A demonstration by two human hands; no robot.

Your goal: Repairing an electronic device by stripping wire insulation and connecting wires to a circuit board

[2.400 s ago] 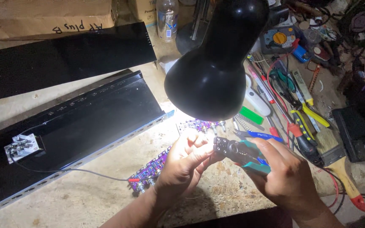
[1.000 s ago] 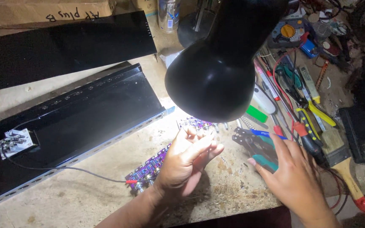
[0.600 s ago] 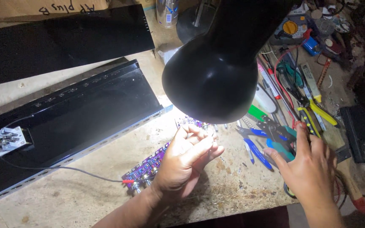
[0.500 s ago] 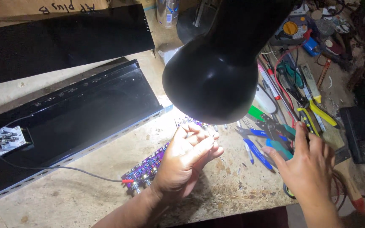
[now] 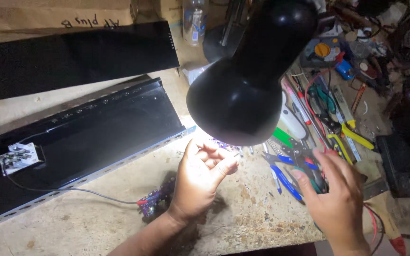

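From the head camera, looking down, our left hand [image 5: 200, 182] is curled shut on the long purple circuit board [image 5: 156, 199] under the big black desk lamp [image 5: 243, 95], on the rough tan workbench [image 5: 96, 218]. A little while ago our right hand [image 5: 335, 201] was beside the left, holding dark pliers with teal handles. Now it has moved away to the tool pile. Its fingers are spread open and hold nothing, just above the blue-handled cutters [image 5: 285, 173]. We think we are swapping tools. The long black metal tray [image 5: 86, 137] has not moved.
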